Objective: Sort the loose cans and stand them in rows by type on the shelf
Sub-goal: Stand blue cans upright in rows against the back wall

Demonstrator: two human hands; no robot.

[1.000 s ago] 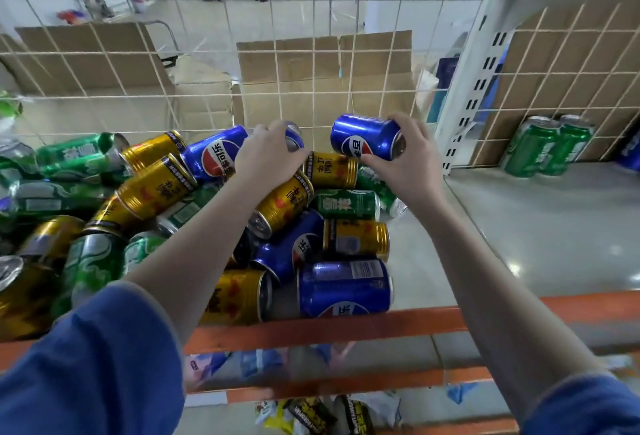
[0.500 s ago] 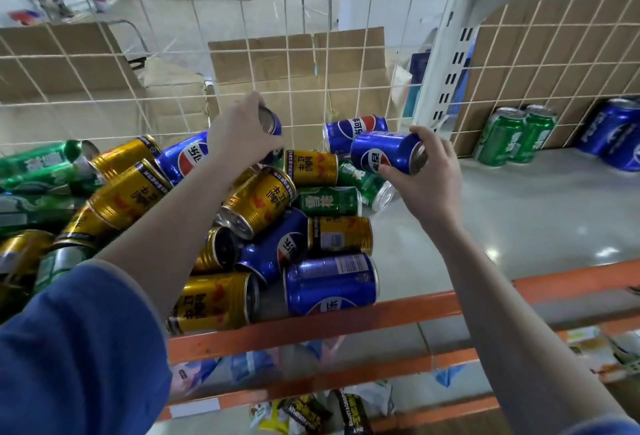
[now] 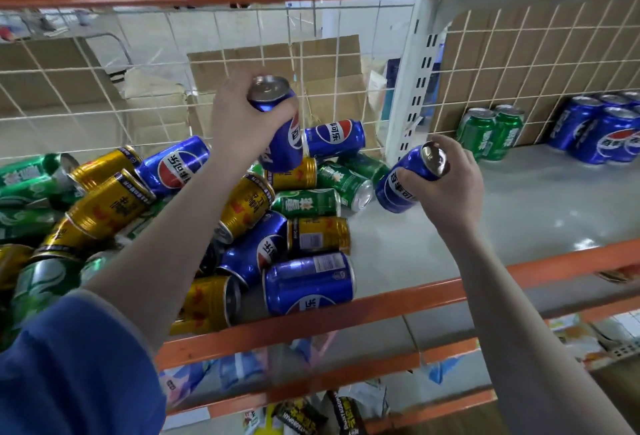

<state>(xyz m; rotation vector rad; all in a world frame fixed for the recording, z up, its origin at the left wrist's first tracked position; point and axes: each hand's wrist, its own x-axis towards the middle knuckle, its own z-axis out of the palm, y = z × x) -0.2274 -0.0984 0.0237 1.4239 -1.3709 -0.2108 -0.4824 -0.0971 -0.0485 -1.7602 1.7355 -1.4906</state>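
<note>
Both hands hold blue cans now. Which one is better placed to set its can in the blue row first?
Probably the right hand: its blue can is nearer the standing blue cans. The left hand is over the pile.

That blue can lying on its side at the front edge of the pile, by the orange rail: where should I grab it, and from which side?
Grip the blue can around the middle of its round side wall, coming from above. It lies on its side along the orange rail, so the rail blocks the front, and a gold can crowds its left end. Its top side is bare.
</note>
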